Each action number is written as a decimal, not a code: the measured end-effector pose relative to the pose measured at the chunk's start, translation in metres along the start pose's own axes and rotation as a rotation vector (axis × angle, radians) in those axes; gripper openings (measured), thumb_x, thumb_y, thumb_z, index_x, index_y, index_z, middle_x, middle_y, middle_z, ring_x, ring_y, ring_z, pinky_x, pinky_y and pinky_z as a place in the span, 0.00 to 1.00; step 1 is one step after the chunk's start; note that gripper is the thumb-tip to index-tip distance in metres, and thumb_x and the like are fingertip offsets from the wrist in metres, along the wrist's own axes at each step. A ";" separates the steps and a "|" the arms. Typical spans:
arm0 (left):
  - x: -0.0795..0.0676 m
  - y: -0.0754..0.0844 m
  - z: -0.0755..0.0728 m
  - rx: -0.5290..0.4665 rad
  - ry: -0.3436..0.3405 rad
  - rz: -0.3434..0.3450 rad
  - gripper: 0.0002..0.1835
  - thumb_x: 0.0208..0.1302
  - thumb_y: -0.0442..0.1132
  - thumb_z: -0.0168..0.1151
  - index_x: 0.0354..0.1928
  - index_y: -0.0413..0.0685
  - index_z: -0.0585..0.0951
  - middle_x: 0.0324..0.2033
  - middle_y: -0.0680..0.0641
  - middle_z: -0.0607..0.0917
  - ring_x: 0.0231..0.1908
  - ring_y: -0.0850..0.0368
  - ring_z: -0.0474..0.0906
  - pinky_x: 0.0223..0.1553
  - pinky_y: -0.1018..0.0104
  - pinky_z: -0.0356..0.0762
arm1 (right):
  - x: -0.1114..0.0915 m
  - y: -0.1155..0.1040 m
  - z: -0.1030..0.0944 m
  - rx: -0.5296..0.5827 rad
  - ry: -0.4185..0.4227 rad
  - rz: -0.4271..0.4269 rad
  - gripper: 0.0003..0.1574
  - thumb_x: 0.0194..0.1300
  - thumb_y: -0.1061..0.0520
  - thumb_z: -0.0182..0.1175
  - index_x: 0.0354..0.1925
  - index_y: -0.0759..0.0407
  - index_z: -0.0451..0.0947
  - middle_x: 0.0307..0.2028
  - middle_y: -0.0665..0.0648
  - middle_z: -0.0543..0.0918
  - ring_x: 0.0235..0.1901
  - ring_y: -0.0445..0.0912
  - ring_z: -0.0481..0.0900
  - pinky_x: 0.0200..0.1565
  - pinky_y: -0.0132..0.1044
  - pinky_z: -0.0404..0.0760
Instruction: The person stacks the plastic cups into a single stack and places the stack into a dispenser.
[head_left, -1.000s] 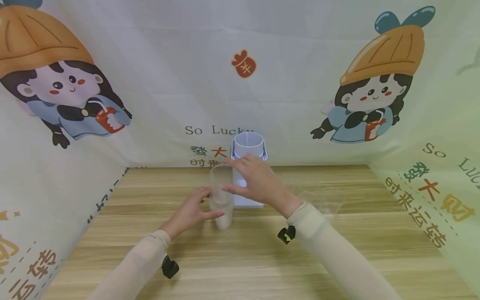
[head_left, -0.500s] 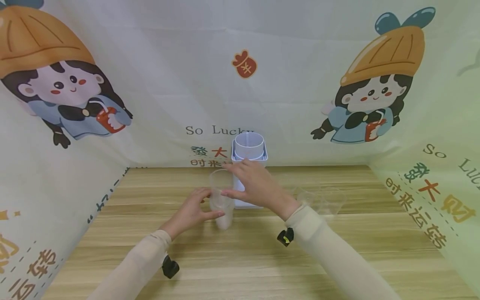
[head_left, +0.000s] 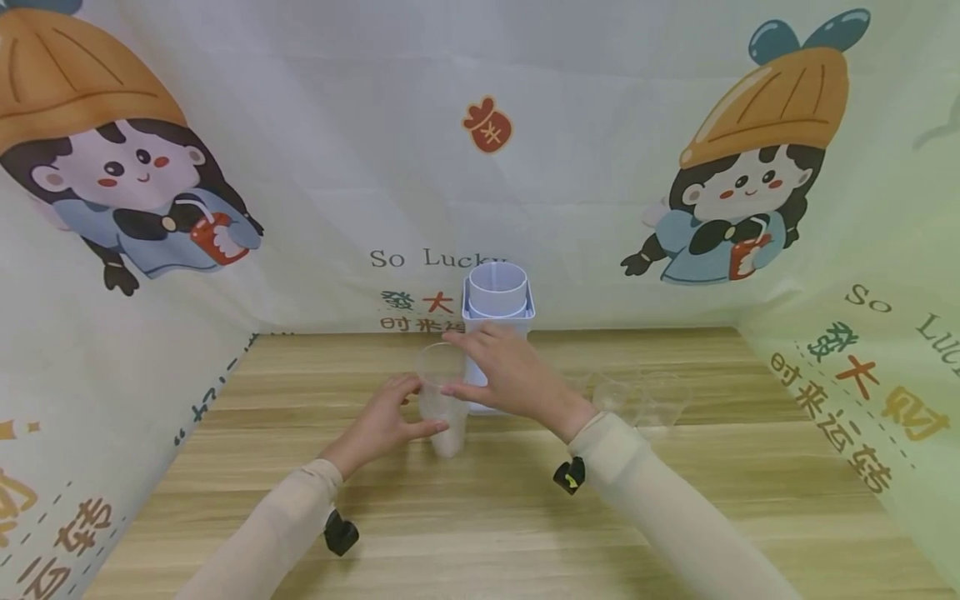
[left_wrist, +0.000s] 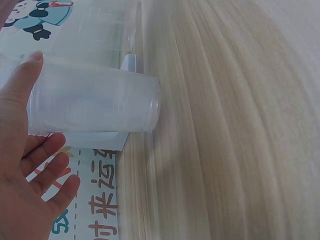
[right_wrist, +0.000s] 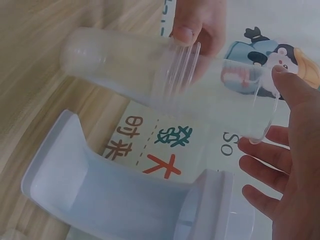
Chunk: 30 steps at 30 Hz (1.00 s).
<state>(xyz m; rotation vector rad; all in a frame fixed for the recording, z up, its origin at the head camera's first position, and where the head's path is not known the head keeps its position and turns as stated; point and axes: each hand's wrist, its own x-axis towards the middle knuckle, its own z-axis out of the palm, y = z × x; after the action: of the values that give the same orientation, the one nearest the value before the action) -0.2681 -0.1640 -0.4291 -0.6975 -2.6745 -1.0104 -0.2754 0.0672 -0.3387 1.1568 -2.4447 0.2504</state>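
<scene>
A stack of clear plastic cups (head_left: 447, 440) stands upright on the table, its base on the wood. My left hand (head_left: 378, 421) holds the stack near its rims, thumb on one side and fingers on the other. Above sits another clear plastic cup (head_left: 435, 363), its lower part inside the stack. My right hand (head_left: 517, 373) grips this upper cup by the rim, as the right wrist view shows, with the thumb across from the fingers. Just behind the cups is a white plastic holder (head_left: 497, 302) with a round open top, partly hidden by my right hand.
Several clear cups (head_left: 660, 404) are on the table right of the holder, faint and partly behind my right forearm. A printed cloth (head_left: 337, 167) hangs behind the wooden table (head_left: 480, 525) and along both sides.
The upper cup has gone down further into the stack, and my right hand has lowered slightly with it. My left hand has kept its place around the stack.
</scene>
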 end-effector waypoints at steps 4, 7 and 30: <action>0.001 0.000 -0.001 -0.006 0.000 0.003 0.26 0.52 0.50 0.77 0.50 0.48 0.79 0.49 0.47 0.82 0.53 0.50 0.76 0.54 0.49 0.81 | 0.000 0.000 0.002 -0.014 -0.017 -0.002 0.44 0.65 0.30 0.58 0.69 0.54 0.68 0.59 0.54 0.82 0.58 0.49 0.78 0.62 0.44 0.77; 0.001 0.000 -0.001 -0.013 -0.007 0.001 0.29 0.52 0.51 0.76 0.54 0.51 0.79 0.53 0.47 0.82 0.55 0.49 0.76 0.55 0.49 0.81 | 0.001 0.000 0.005 -0.017 -0.037 0.000 0.45 0.65 0.30 0.57 0.69 0.54 0.68 0.60 0.54 0.81 0.58 0.49 0.78 0.62 0.43 0.77; -0.001 -0.002 0.002 -0.001 -0.011 -0.027 0.33 0.53 0.52 0.75 0.59 0.48 0.78 0.63 0.41 0.77 0.63 0.43 0.73 0.57 0.49 0.80 | -0.009 0.000 0.039 0.024 -0.060 0.007 0.43 0.64 0.31 0.59 0.67 0.53 0.69 0.60 0.53 0.81 0.56 0.51 0.79 0.61 0.45 0.78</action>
<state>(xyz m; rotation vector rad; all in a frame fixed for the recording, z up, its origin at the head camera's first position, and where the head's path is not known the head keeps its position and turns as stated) -0.2684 -0.1646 -0.4321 -0.6710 -2.7000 -1.0173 -0.2817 0.0601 -0.3779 1.1828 -2.5044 0.2511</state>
